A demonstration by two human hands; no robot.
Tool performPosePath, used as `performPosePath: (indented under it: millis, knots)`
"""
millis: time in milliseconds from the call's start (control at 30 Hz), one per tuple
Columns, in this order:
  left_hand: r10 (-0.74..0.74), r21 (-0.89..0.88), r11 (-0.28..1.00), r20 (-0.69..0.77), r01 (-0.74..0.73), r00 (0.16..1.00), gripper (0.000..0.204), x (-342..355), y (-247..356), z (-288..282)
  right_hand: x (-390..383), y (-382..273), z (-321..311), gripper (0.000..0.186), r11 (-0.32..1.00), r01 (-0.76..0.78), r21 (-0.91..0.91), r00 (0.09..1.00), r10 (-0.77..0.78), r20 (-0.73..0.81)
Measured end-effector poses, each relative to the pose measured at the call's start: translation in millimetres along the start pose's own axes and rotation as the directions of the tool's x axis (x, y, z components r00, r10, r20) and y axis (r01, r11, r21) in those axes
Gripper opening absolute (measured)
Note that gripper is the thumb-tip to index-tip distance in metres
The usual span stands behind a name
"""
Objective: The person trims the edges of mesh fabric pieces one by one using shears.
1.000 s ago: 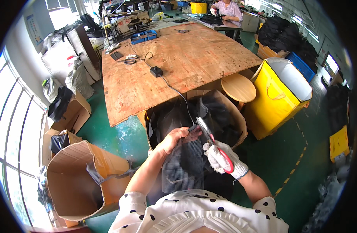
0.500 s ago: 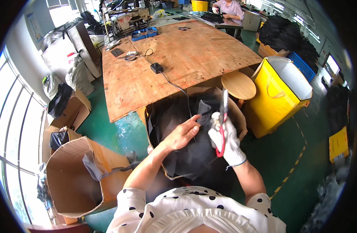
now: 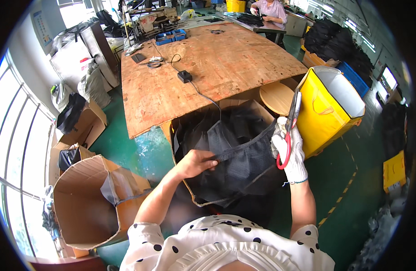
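One black mesh cloth, now stretched sideways. Bare left hand pinches its edge; white-gloved right hand grips red-handled scissors.

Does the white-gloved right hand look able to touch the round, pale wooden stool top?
Probably yes: the stool top lies just beyond the right hand, near side uncovered, though red-handled scissors and black mesh fabric occupy that hand.

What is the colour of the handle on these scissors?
The scissors' handle is red; the head view shows it best.
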State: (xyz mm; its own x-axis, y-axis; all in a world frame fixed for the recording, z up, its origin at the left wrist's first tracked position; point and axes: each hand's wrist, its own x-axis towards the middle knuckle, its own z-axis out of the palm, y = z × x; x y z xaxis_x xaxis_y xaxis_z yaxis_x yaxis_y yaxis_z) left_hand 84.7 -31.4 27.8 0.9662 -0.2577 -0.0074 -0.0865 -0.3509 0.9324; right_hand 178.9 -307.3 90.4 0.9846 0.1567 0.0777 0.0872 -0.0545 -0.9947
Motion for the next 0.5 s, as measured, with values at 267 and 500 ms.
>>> performPosePath:
  millis: [267,500]
  knots:
    - [0.065,-0.665,0.728,0.307,0.166,0.949,0.029,-13,-2,-15,1,20,-5,0.043,0.999,0.021,0.032,0.999,-0.022,0.041]
    - [0.022,-0.765,0.636,0.149,0.101,0.989,0.033,-13,-12,4,7,27,-3,0.041,0.996,0.088,-0.030,0.995,-0.087,0.045]
